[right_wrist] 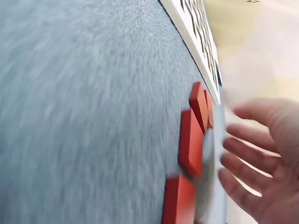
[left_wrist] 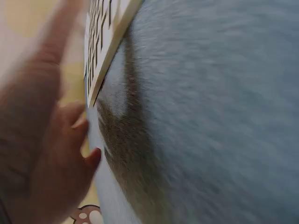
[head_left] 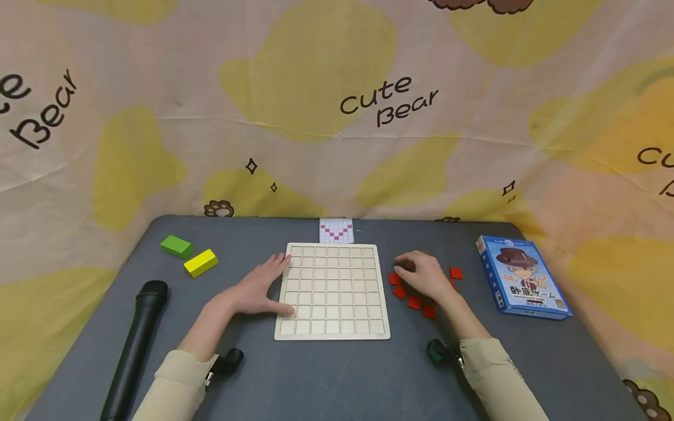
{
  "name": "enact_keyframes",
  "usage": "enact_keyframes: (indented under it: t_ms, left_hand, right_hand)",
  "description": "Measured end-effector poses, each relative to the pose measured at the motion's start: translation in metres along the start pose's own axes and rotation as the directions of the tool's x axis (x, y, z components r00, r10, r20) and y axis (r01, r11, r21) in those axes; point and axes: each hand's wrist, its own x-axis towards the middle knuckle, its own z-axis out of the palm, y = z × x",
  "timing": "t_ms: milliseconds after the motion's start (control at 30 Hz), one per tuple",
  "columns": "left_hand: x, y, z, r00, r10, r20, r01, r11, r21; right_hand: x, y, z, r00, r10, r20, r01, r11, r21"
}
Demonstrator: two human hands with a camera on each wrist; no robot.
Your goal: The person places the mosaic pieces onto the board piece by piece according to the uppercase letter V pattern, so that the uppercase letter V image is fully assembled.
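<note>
In the head view, the white gridded board [head_left: 333, 298] lies mid-table, nearer the far edge of the table [head_left: 337, 380]. Its visible cells are bare, and the red tiles [head_left: 414, 302] in sight all lie off it, toward the right edge; the work on the grid looks not yet begun. The left hand [head_left: 258, 287] spreads at the board's left side, thumb over the rim, clasping nothing. The right hand [head_left: 427, 275] hangs over the tiles. A patterned card [head_left: 336, 234] sits at the far edge.

In the left wrist view, the left hand is blurred near the board; contact cannot be told.

In the right wrist view, the right hand's fingers are loose and apart, with no tile visible among them
</note>
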Motion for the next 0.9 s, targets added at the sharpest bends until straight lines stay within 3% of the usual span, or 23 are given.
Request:
enact_keyframes:
  t_ms: [100,200,433,667,900]
  left_hand:
    - [-0.010,-0.001,0.001,0.994,0.019,0.107,-0.022,1.000,0.022]
    - [-0.016,-0.003,0.003,0.992,0.019,0.124,-0.024,0.999,0.041]
    - [-0.019,-0.003,0.010,0.996,0.049,0.078,-0.056,0.995,0.087]
    - [-0.018,-0.002,0.014,0.998,0.052,0.039,-0.056,0.990,0.127]
    - [-0.018,0.000,0.017,0.999,0.051,0.011,-0.052,0.989,0.138]
  right_hand:
    - [-0.007,0.004,-0.006,0.995,-0.066,0.079,0.066,0.998,0.003]
    - [-0.012,0.009,-0.010,0.989,-0.095,0.114,0.096,0.995,-0.004]
    - [-0.014,0.015,-0.009,0.987,-0.118,0.108,0.118,0.993,0.012]
    - [-0.015,0.014,-0.007,0.994,-0.092,0.060,0.094,0.995,-0.022]
    - [-0.018,0.006,-0.002,0.995,-0.101,0.025,0.099,0.993,0.059]
